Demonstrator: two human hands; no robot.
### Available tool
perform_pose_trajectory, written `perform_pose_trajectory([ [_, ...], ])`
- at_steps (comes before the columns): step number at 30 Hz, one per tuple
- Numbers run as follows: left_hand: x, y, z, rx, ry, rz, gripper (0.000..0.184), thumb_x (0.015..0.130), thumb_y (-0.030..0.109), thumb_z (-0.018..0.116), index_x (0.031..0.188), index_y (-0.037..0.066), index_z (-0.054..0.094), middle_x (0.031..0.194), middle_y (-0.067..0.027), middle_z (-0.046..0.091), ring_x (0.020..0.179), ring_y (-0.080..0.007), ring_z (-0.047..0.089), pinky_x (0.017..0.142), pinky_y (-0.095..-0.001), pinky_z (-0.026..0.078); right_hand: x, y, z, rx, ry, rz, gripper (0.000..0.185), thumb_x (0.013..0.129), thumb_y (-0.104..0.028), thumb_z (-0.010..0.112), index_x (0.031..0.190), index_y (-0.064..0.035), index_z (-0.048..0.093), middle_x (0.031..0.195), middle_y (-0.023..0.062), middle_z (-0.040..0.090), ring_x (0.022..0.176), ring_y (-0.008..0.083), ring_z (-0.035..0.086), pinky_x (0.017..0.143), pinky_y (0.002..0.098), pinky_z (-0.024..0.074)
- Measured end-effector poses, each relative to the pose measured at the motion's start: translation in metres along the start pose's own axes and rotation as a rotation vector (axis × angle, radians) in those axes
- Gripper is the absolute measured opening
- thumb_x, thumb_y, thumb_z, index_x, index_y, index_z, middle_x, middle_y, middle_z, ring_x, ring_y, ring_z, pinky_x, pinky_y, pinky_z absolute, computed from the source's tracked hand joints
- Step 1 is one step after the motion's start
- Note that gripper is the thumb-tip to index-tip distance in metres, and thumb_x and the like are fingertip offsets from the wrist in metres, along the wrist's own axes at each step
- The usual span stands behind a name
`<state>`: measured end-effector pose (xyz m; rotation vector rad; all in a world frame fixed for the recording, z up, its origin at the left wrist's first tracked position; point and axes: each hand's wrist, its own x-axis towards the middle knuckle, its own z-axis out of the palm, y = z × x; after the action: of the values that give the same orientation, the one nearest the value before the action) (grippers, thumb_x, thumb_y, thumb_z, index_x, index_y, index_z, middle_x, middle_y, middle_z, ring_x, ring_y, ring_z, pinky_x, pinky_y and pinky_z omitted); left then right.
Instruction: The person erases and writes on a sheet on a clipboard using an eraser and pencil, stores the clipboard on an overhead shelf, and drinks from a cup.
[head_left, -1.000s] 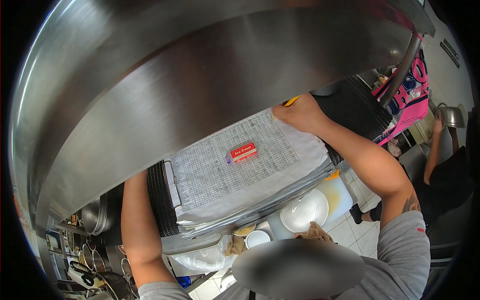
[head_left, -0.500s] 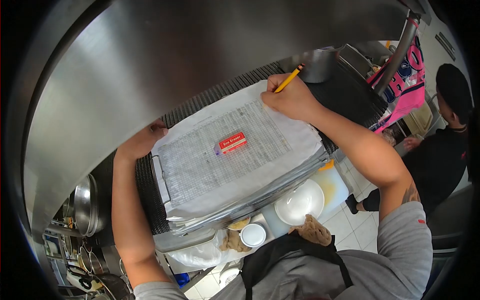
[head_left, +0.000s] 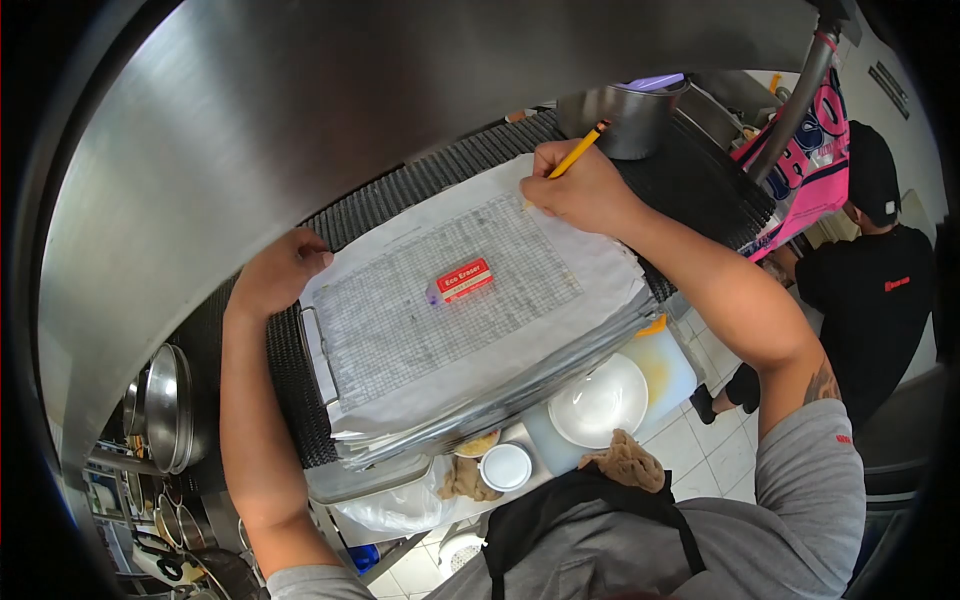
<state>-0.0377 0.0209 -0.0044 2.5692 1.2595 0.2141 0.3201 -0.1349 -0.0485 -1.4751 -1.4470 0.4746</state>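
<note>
My right hand (head_left: pixel 583 188) is closed round a yellow pencil (head_left: pixel 578 151) at the top right of a printed grid sheet (head_left: pixel 400 340). The sheet lies on a thick stack of papers with a metal clip (head_left: pixel 319 355) at its left edge. On the middle of the grid rests a red and white eraser (head_left: pixel 464 279) with a purple-stained end. My left hand (head_left: pixel 285 268) touches the upper left corner of the papers, its fingers bent together; whether anything is between them is hidden.
A steel hood (head_left: pixel 250 110) overhangs the black ribbed mat (head_left: pixel 690 190). A metal pot (head_left: pixel 630 120) stands behind my right hand. Near my body are a white bowl (head_left: pixel 598 400), a round white container (head_left: pixel 505 467) and brown cloths (head_left: pixel 628 462). A person in black (head_left: pixel 870 300) stands at right.
The view has shifted, so the hood covers less and my left hand now shows. The pencil is more visible in my right hand. The person at right has turned and bent forward.
</note>
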Motion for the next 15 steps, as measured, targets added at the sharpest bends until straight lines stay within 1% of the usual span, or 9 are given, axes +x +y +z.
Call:
perform_pose_trajectory([
  [3,0.000,0.004,-0.003,0.015,-0.023,-0.023,0.030,0.088,0.028,0.071,0.104,0.002,0.072,0.091,-0.0143,0.071,0.087,-0.0285,0.068,0.081,-0.0390,0.051,-0.002,0.001,0.001,0.012,0.001,0.017,0.022,0.083,-0.008,0.069,0.068,-0.0047,0.053,0.056,-0.0003,0.056,0.051,0.0055,0.051,0.048,0.0264,0.0388],
  [6,-0.002,0.010,-0.003,0.047,0.046,0.029,0.027,0.085,0.021,0.073,0.099,-0.001,0.073,0.087,-0.0154,0.071,0.082,-0.0251,0.067,0.077,-0.0376,0.052,-0.002,0.002,0.002,-0.015,0.019,-0.004,0.022,0.083,-0.008,0.069,0.068,-0.0047,0.053,0.056,-0.0004,0.056,0.051,0.0054,0.051,0.049,0.0262,0.0387],
  [9,-0.002,-0.003,0.004,0.052,0.171,0.151,0.027,0.084,0.022,0.073,0.099,0.000,0.074,0.089,-0.0159,0.072,0.083,-0.0264,0.068,0.078,-0.0384,0.052,-0.002,0.001,0.002,-0.022,0.025,-0.005,0.022,0.083,-0.008,0.069,0.069,-0.0048,0.053,0.057,-0.0005,0.055,0.051,0.0054,0.051,0.049,0.0260,0.0387],
  [13,-0.001,-0.006,0.006,0.074,0.173,0.103,0.027,0.084,0.023,0.073,0.099,0.000,0.074,0.089,-0.0157,0.072,0.083,-0.0264,0.068,0.078,-0.0380,0.052,-0.001,0.004,0.001,0.002,0.002,-0.008,0.022,0.083,-0.008,0.069,0.069,-0.0048,0.053,0.057,-0.0005,0.055,0.051,0.0055,0.051,0.048,0.0261,0.0391],
  [15,-0.001,-0.004,0.004,0.076,0.171,0.116,0.027,0.084,0.023,0.073,0.099,0.000,0.074,0.089,-0.0156,0.072,0.083,-0.0266,0.068,0.078,-0.0380,0.052,0.000,0.005,0.002,-0.004,0.014,-0.020,0.022,0.084,-0.008,0.069,0.068,-0.0048,0.053,0.057,-0.0005,0.056,0.051,0.0055,0.051,0.048,0.0261,0.0393],
])
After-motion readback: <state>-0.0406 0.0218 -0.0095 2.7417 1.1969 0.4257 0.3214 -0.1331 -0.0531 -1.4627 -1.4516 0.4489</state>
